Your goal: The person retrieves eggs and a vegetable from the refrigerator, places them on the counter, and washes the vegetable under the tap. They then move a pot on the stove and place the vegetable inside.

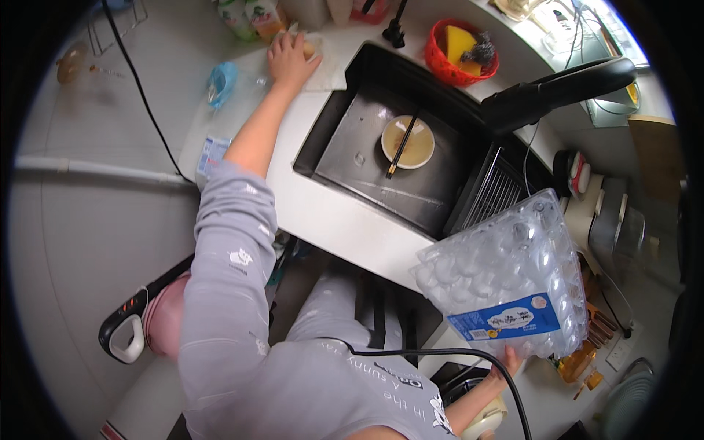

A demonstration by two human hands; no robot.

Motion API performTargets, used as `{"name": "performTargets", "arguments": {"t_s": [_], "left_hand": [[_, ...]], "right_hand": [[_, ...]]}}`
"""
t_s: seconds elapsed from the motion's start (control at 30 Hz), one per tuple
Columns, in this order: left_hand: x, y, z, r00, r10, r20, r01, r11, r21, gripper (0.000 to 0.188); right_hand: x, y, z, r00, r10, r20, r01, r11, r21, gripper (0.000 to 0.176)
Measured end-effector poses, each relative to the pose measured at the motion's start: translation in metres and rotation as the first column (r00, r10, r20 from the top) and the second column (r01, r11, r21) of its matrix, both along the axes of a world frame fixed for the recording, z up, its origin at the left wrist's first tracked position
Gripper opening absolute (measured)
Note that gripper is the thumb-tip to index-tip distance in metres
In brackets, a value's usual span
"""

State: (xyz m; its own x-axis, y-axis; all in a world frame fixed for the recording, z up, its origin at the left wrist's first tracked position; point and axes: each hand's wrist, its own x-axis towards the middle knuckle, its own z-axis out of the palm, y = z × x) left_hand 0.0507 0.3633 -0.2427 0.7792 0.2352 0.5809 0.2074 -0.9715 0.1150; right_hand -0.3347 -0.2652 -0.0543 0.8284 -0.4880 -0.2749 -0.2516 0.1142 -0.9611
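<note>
My left hand (293, 61) reaches to the far left of the counter, its fingers spread over a white sheet (330, 77), perhaps paper towel. A tan rounded thing (308, 51), partly hidden, shows between thumb and fingers; whether they grip it I cannot tell. On the right, my right hand (511, 360) grips the lower edge of a clear plastic egg carton (478, 275) bearing a blue printed label (506, 319). The carton is tilted up near the sink's right end, and its moulded cups face me. Most of the fingers are behind it.
A dark sink (352, 148) holds a bowl (410, 157) with chopsticks (404, 144) across it. Behind it stand a red basket (437, 61) with yellow sponges (461, 44) and a black faucet (555, 91). Drink cartons (264, 19) stand beyond my left hand. A black cable (440, 352) crosses my front.
</note>
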Motion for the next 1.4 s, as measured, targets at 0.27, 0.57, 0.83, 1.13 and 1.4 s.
{"name": "performTargets", "arguments": {"t_s": [0.27, 0.57, 0.83, 1.13, 1.4], "left_hand": [[-0.042, -0.004, 0.070, 0.940, -0.337, 0.054, 0.340, 0.938, -0.069, 0.060], [-0.293, -0.024, 0.216, 0.967, -0.221, 0.123, 0.245, 0.939, -0.240, 0.023], [-0.409, -0.094, 0.197, 0.995, -0.091, 0.044, 0.101, 0.881, -0.462, 0.016], [-0.488, -0.249, 0.164, 0.913, -0.318, -0.255, -0.126, 0.374, -0.919, 0.021], [-0.525, -0.257, 0.183, 0.932, -0.051, 0.358, 0.240, -0.653, -0.719, 0.074]], "right_hand": [[0.017, -0.007, -0.011, 0.994, 0.104, -0.024, -0.101, 0.990, 0.095, 0.071], [0.062, -0.023, -0.035, 0.876, 0.478, 0.060, -0.472, 0.826, 0.309, 0.077], [0.079, -0.006, -0.023, 0.817, 0.555, 0.156, -0.573, 0.749, 0.332, 0.073], [0.097, 0.011, -0.013, 0.683, 0.706, 0.187, -0.709, 0.581, 0.399, 0.066], [0.044, 0.050, -0.024, 0.570, 0.821, 0.035, -0.742, 0.496, 0.452, 0.073]]}}
